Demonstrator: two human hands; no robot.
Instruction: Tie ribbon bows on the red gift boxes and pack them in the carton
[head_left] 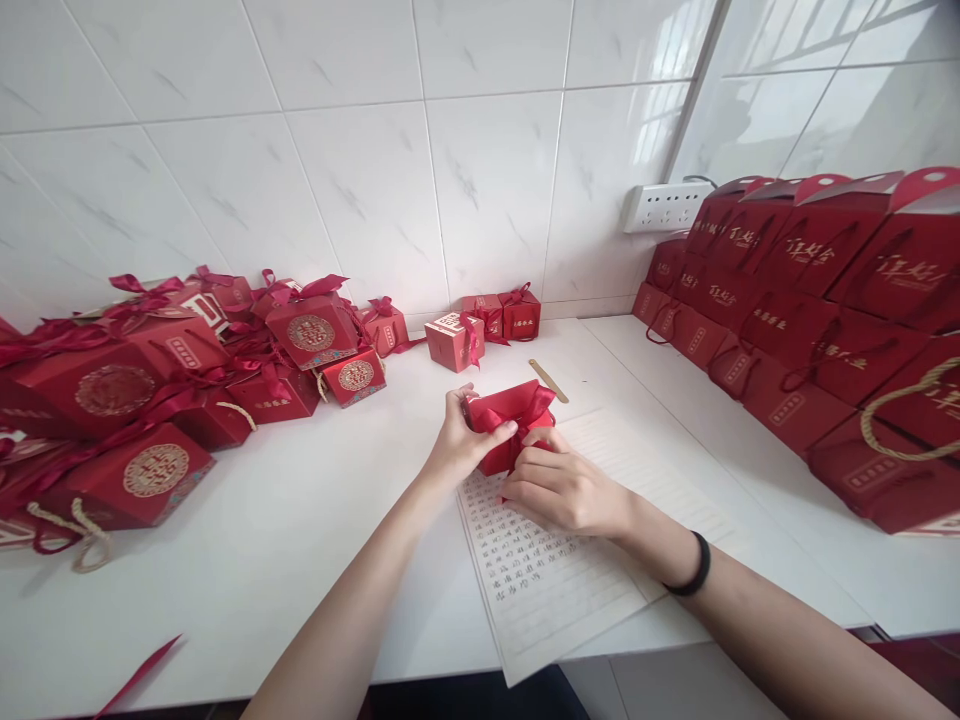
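Note:
My left hand (469, 437) grips a small red gift box (501, 405) from its left side, the thumb lying across the front by the knot. A shiny red ribbon (534, 406) is tied around the box, with a bow loop standing up at the right. My right hand (564, 482) is closed at the front of the bow, fingers pinching the ribbon below the knot; the exact spot is partly hidden by the fingers. Box and hands are over handwritten sheets of paper (525, 560) on the white table (315, 560).
Ribboned red boxes (112, 385) are heaped at the left. Several more (454, 345) stand by the tiled wall. Stacked red boxes with cord handles (787, 310) line the right side. A brass-coloured ruler (548, 381), a power strip (666, 207) and a loose ribbon (142, 672) are also there.

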